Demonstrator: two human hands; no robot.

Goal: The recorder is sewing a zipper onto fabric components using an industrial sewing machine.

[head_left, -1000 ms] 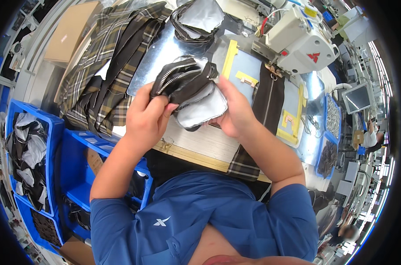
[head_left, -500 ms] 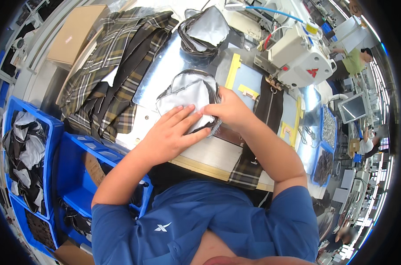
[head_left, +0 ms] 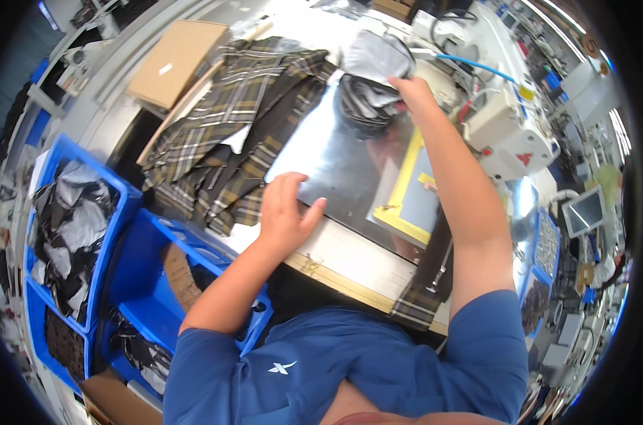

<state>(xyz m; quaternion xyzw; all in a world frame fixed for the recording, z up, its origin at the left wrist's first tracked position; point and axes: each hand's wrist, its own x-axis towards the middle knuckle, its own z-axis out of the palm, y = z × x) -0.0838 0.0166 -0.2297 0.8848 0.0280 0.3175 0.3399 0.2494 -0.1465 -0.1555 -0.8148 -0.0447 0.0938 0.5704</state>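
Note:
At the far middle of the table, my right hand is closed at the right edge of a grey-lined, dark-edged fabric piece. That piece lies on top of a stack of similar dark and grey fabric pieces. My left hand hovers or rests by the near left part of the shiny metal plate, fingers spread and holding nothing. Left of it lie plaid brown fabric panels in a pile. A yellow-edged template sits under my right forearm, next to a dark zipper strip.
A white sewing machine stands at the right. Blue bins with fabric pieces are at the lower left, a cardboard box behind them. Small blue trays sit at the right edge. A monitor is farther right.
The grey-lined piece that lay under both hands has left the near part of the plate. My right hand has reached to the far stack; my left hand has stayed near, now apart from the fabric.

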